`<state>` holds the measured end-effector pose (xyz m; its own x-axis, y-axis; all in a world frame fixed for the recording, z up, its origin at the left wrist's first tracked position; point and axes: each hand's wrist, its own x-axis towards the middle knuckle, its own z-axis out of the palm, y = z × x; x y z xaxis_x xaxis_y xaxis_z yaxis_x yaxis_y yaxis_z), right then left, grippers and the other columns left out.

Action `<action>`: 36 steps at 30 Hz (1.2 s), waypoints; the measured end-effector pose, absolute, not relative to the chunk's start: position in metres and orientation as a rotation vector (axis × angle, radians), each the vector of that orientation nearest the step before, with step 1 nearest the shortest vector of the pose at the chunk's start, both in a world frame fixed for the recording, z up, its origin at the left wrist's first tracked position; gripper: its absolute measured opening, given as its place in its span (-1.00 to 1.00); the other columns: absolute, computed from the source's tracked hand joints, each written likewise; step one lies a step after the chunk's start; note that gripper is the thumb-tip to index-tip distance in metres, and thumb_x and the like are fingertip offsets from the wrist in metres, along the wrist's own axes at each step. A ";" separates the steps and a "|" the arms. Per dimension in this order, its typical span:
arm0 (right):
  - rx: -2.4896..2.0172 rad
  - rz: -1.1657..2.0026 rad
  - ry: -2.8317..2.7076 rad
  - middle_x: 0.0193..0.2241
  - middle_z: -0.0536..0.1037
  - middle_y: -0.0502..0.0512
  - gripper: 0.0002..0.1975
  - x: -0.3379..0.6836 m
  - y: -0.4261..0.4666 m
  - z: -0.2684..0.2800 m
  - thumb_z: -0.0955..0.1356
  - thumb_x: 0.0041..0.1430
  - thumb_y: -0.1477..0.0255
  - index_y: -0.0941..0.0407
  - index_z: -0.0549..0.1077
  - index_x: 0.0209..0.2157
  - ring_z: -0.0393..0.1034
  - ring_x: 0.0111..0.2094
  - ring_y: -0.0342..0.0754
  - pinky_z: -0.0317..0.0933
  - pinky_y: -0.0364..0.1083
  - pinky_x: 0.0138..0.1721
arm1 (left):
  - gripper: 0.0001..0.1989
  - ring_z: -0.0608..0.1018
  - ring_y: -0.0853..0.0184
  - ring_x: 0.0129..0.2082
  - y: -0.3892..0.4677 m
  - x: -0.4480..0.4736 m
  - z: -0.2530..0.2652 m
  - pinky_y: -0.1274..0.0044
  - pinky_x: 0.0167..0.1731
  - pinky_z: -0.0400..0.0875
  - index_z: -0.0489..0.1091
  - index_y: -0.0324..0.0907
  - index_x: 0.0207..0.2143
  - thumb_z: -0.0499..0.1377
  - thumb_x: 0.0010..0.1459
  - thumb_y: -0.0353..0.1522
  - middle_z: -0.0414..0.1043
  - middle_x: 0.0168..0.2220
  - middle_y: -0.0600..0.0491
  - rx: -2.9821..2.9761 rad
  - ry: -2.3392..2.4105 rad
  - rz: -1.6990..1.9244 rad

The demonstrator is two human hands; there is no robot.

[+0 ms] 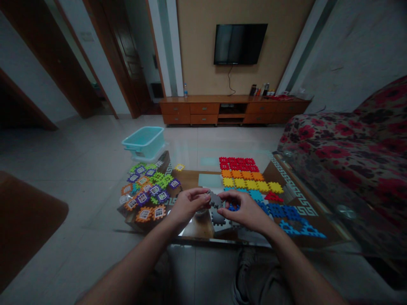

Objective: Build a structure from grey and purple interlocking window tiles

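Note:
Between my two hands, over the glass table, is a grey interlocking puzzle tile with notched edges. My left hand pinches its left side, and my right hand grips the right side. Just below it, another grey tile lies on the table. Around my right hand are blue tiles, partly hidden behind the fingers. Rows of red tiles, orange tiles and yellow tiles lie beyond it. A red triangular piece sits beside them.
A loose pile of green, purple and orange window tiles covers the table's left side. Behind it stands a turquoise plastic bin. A flowered sofa is at the right, and a wooden TV cabinet runs along the far wall.

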<state>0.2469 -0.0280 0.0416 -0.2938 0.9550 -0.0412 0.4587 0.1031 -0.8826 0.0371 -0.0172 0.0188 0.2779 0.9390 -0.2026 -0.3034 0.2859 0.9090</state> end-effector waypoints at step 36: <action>-1.278 0.661 -2.329 -0.11 0.45 0.19 -0.52 0.235 -0.039 0.027 0.47 -0.09 0.49 0.14 0.45 -0.05 0.35 -0.04 0.11 0.24 0.03 0.02 | -0.57 0.42 0.13 -0.06 -0.031 0.017 0.036 0.39 -0.10 0.36 0.36 -0.16 -0.07 0.27 -0.05 -0.37 0.36 -0.09 -0.06 2.397 1.131 0.465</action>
